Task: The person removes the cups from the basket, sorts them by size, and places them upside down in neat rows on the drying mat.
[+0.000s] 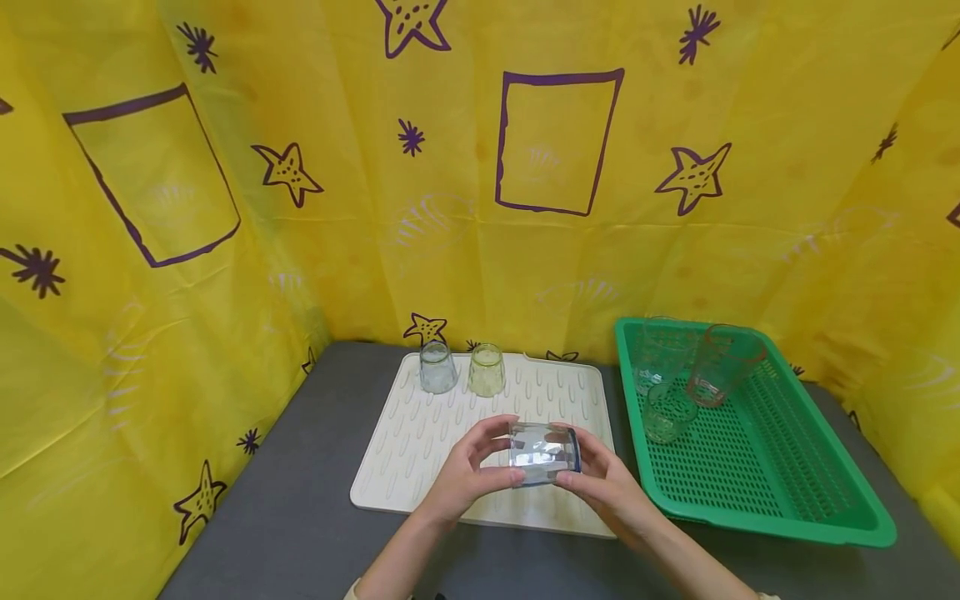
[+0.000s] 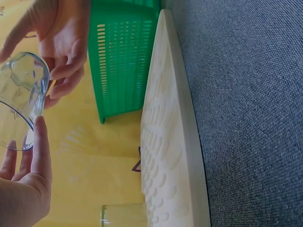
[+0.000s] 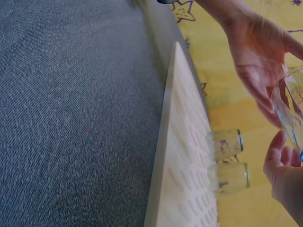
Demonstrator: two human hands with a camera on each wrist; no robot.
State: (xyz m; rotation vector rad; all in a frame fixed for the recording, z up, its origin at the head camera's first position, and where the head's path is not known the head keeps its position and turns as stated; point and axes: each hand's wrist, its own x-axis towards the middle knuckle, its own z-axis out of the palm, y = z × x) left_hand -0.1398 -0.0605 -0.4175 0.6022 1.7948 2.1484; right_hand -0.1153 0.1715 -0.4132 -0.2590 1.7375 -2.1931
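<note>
A clear drinking glass [image 1: 542, 454] with a dark blue rim lies on its side in the air, above the front of the white drying mat [image 1: 420, 450]. My left hand [image 1: 468, 471] grips its base end, thumb in front and fingers behind. At the rim end, on the right, my right hand [image 1: 611, 487] holds it between thumb and fingers. The left wrist view shows the faceted wall of the glass [image 2: 23, 80] between both hands. In the right wrist view only part of the glass [image 3: 289, 106] shows at the right edge.
Toward the back of the mat a bluish glass [image 1: 438, 369] and a yellow-green glass [image 1: 487, 372] stand upside down. On the right is a green perforated basket [image 1: 840, 467] containing a pinkish glass [image 1: 723, 367], a small greenish glass [image 1: 667, 414] and a tall clear glass [image 1: 660, 354]. Yellow patterned cloth [image 1: 465, 267] hangs behind.
</note>
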